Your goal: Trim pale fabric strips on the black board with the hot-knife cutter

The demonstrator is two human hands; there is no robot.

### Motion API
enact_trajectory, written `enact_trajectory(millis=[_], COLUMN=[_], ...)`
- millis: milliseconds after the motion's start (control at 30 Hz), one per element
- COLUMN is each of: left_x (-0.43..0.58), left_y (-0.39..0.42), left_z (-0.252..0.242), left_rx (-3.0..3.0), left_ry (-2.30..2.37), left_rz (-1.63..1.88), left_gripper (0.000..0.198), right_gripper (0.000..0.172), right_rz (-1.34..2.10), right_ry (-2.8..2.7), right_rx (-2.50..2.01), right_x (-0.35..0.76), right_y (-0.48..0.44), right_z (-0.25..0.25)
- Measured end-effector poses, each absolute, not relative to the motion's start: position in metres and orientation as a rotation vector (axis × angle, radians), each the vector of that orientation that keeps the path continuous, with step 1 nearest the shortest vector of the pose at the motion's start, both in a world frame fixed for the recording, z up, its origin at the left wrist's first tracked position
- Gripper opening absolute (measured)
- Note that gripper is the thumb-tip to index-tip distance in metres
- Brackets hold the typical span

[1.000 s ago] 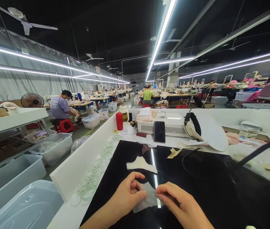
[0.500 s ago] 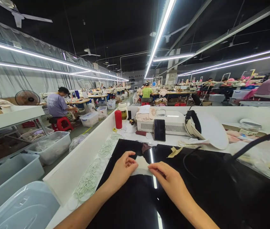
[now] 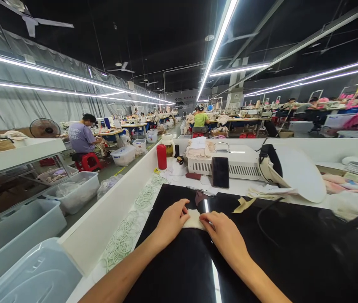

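A small cream piece of fabric lies between my hands over a glossy black board. My left hand is closed at the fabric's left edge, thumb and forefinger bent onto it. At the right edge, the pinched fingertips of my right hand hold the cloth. The fingers cover both side edges of the piece. Just beyond it, a small dark brown scrap rests near the board's far edge. A pale yellow scrap lies farther right on the board.
Pale green loops line the bench left of the board. Behind stand a red canister, a phone, a white vented machine and a white visor. A dark cable curves at right. Co-workers sit farther off.
The view has turned slightly, so the bench items appear farther right. Both hands stay at the fabric's edges, and the piece looks a little flatter against the board.
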State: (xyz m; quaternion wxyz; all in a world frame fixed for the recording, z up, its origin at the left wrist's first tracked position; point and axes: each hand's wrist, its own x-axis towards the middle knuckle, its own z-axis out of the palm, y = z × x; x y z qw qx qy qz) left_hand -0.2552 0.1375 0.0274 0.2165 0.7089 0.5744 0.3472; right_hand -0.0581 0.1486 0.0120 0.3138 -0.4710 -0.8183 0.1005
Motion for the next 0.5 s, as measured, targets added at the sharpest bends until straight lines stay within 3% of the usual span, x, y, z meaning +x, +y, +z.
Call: enact_trajectory(millis=[233,500], left_x=[-0.251,-0.251], left_y=[0.137,0.127], left_z=[0.023,0.035], left_rx=[2.015,2.130], left_ry=[1.687,1.772], left_rz=[0.888,0.911], left_gripper=[0.039,0.037], right_gripper=[0.023,0.025], right_rz=[0.175,0.185], right_ry=[-2.191,-2.207], right_rx=[-1.208,-1.028], right_x=[-0.055,-0.043], right_y=[0.152,0.119], right_z=[0.002,0.023])
